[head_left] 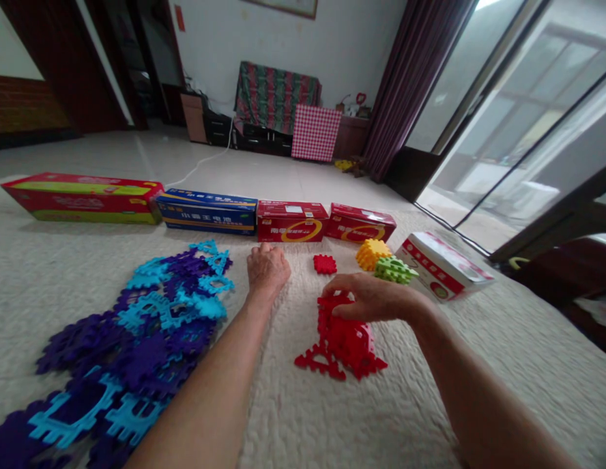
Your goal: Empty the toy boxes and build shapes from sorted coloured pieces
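At lower centre, the right hand [375,298] closes over a jumbled stack of red interlocking plastic pieces [345,345] — its fingers hide the top. The left hand [268,270], curled into a fist, rests on a cream quilted blanket [303,417], just beside a heap of blue and purple plastic pieces [137,361].

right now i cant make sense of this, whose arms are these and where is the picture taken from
There is no machine here: these are a person's own two bare arms, seen from one camera worn on their head, looking forward and down. The right hand holds a red stack of interlocking plastic pieces. The left hand, a closed fist, rests on a white quilted cover, beside blue and purple interlocking pieces. A row of red and blue boxes stands beyond.
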A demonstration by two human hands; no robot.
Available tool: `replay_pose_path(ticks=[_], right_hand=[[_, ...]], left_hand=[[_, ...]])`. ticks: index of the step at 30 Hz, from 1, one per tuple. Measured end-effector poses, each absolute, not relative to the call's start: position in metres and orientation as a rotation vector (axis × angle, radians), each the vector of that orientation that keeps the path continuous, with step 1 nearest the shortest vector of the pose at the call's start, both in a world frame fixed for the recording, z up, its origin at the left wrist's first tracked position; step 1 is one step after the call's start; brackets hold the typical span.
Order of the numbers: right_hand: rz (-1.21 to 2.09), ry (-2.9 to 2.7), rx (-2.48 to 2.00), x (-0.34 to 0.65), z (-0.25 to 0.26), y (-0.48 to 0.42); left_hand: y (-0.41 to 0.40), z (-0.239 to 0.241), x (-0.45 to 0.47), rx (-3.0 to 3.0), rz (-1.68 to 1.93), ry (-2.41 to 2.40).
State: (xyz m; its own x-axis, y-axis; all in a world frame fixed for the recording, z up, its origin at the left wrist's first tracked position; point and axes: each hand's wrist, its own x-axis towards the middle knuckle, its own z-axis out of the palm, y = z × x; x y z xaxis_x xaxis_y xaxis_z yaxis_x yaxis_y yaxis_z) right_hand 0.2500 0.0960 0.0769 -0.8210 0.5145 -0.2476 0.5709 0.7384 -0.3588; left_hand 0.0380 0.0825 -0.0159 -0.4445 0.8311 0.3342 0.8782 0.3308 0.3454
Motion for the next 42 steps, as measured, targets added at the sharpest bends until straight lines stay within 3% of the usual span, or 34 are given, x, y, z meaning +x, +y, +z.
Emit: replay_pose_path(ticks=[8, 20, 42], right_hand=[[-0.787, 2.805, 0.705, 0.25, 0.077, 0.096], [-0.435, 2.916, 1.132, 0.246, 0.058, 0.108], [-0.21, 2.908, 1.09, 0.228, 0.059, 0.088]], left_hand=[[0.082, -0.016, 0.038, -1.604, -0.738, -2.483], [0.084, -0.017, 0.037, -1.604, -0.735, -2.496], [0.083, -0.016, 0.038, -1.597, -0.728, -2.489]])
